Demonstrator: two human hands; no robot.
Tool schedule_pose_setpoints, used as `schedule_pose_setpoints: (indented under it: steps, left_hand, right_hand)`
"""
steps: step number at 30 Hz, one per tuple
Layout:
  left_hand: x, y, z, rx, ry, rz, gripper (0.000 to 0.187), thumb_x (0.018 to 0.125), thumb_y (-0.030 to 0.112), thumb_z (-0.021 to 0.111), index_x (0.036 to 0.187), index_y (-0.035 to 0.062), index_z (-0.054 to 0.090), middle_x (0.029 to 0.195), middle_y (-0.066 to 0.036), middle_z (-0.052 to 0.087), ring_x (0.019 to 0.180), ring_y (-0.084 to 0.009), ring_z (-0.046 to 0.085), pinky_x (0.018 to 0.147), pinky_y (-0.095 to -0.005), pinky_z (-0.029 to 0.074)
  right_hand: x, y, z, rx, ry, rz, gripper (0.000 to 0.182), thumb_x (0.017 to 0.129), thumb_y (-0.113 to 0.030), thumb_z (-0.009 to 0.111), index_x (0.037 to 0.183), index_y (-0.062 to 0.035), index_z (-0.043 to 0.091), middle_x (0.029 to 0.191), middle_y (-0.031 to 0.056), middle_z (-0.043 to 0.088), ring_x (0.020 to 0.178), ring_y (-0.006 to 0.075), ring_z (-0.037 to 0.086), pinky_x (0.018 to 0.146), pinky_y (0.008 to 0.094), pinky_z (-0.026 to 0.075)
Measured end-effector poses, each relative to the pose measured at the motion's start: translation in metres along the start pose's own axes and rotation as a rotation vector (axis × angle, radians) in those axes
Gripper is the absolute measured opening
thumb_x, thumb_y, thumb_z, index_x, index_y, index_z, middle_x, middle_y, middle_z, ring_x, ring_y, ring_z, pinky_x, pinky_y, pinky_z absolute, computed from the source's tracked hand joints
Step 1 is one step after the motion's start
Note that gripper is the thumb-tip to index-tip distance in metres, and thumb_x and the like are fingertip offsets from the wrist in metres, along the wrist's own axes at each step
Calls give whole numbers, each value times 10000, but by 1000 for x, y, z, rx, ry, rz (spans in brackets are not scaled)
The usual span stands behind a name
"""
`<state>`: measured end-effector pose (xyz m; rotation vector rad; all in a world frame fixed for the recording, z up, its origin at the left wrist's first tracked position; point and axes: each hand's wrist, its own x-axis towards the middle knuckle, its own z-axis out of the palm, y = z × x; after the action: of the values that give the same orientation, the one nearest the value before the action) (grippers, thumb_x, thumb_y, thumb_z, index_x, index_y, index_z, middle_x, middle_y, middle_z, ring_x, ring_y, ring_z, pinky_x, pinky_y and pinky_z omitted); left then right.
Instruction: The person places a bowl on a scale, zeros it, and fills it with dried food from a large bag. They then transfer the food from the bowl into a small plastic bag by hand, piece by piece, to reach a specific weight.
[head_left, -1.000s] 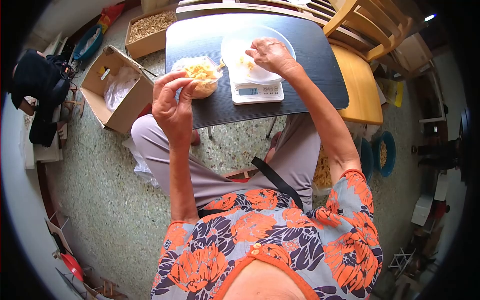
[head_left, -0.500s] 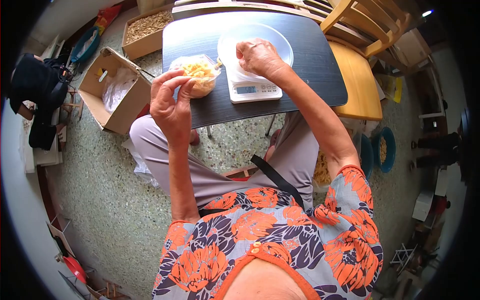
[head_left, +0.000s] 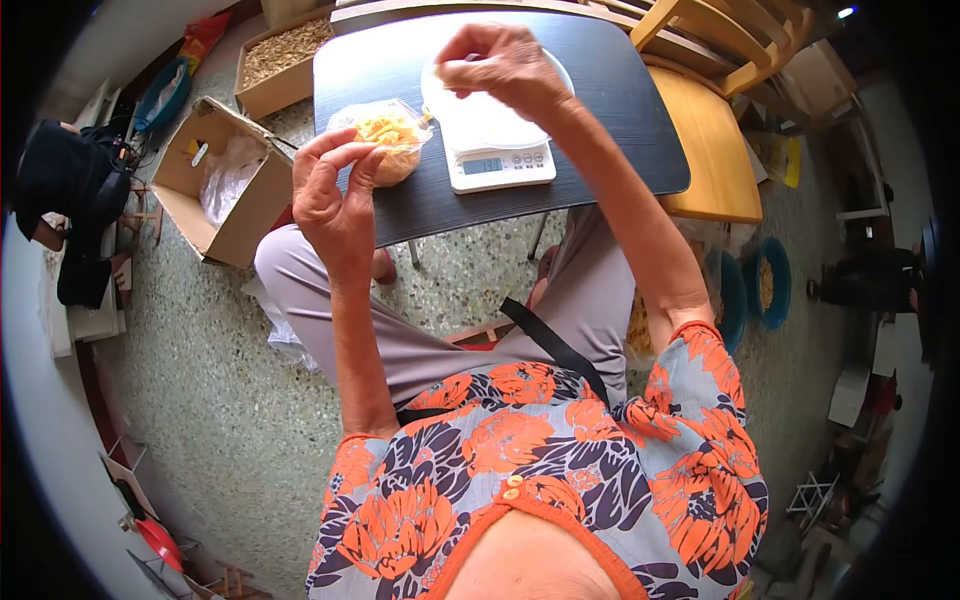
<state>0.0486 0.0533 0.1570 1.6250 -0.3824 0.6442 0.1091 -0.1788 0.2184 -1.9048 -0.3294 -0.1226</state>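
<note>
My left hand [head_left: 335, 200] is at the near-left edge of the dark table, thumb and fingers pinched on the rim of a clear plastic bag [head_left: 398, 165] that bulges with yellow pieces. Over a white digital scale [head_left: 502, 172] hovers my right hand [head_left: 505, 72], its fingers drawn together. Whatever they may hold is too small to make out. A wide translucent dish [head_left: 562, 72] rests on the scale, partly hidden by my right hand and forearm. The scale's small display is lit, its digits hard to read.
A wooden chair [head_left: 705, 150] stands against the table's [head_left: 610, 130] right side. On the floor at left sit an open cardboard box [head_left: 185, 215] with clear plastic inside and a box of brownish pieces [head_left: 285, 55]. Teal basins [head_left: 770, 285] stand at right.
My right hand has lifted from the dish and moved up and to the left. The display digits look different. My left hand stays at the plastic bag.
</note>
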Motion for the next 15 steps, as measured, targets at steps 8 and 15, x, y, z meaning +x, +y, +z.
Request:
schedule_pose_setpoints:
  steps: [8,15]
  left_hand:
    - [-8,-8,-5,-18,69,-2,128,844,7,797,961,32,752,1116,-85,658,1078,-202,622,967,-343,504]
    - [-11,-11,-2,-74,90,-24,103,869,-4,773,965,-3,733,1150,-89,656,1078,-184,632,978,-334,524]
  right_hand:
    - [-18,-8,78,-475,32,-558,46,843,-84,705,880,-86,734,856,55,702,770,243,677,718,371,551]
    - [-24,-28,58,-854,-379,-481,268,889,-371,659,870,-124,762,880,47,703,982,240,620,899,399,474]
